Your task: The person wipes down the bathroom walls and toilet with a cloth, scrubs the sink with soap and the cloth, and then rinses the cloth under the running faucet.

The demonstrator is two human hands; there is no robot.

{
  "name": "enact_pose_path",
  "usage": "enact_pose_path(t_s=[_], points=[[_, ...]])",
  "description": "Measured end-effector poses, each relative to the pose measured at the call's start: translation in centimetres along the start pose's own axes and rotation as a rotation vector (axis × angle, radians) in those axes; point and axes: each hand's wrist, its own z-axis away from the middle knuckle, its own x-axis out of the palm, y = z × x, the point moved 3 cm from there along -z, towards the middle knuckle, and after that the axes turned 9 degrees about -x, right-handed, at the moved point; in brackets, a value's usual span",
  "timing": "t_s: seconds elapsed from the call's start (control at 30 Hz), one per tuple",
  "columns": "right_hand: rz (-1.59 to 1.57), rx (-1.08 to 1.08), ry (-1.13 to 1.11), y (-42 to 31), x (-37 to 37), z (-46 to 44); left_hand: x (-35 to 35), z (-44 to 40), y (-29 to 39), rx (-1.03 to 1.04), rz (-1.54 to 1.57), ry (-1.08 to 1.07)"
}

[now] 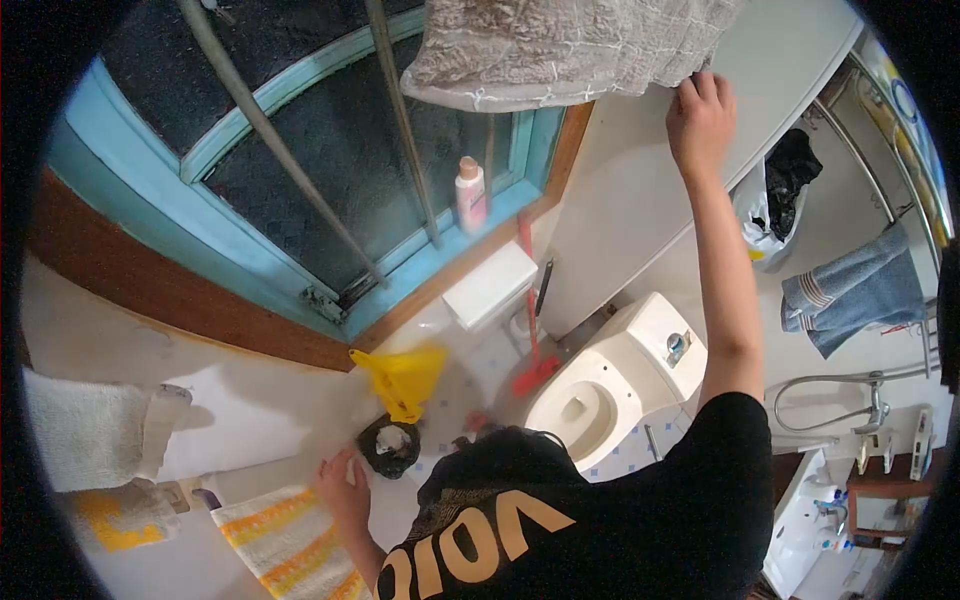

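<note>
My right hand (702,128) is raised at the upper right, its fingers closed on the lower corner of a beige, crinkled curtain (560,55). The curtain hangs over the top of a blue-framed window (400,262). Low on the left, my left hand (343,487) is close to the wall, beside a small dark waste bin (372,462) and a striped yellow-and-white towel (290,545). The left fingers look apart, though small and partly unclear. White paper (392,438) lies in the bin, and a yellow plastic bag (402,380) is just above it.
Metal bars (270,130) cross the window. A pink-and-white bottle (470,195) stands on the sill. Below are a toilet (650,350), a white box (490,285) and a red-handled brush (535,370). Grey towels (850,285), a shower hose (815,380) and a washbasin (795,530) are at right.
</note>
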Motion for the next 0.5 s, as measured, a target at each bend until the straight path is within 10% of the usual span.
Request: enact_pose_path(t_s=[0.5], points=[[0.102,-0.478,-0.449,-5.9,11.5,8.7,-1.3,2.3,-4.2,-0.095,0.018,-0.087]])
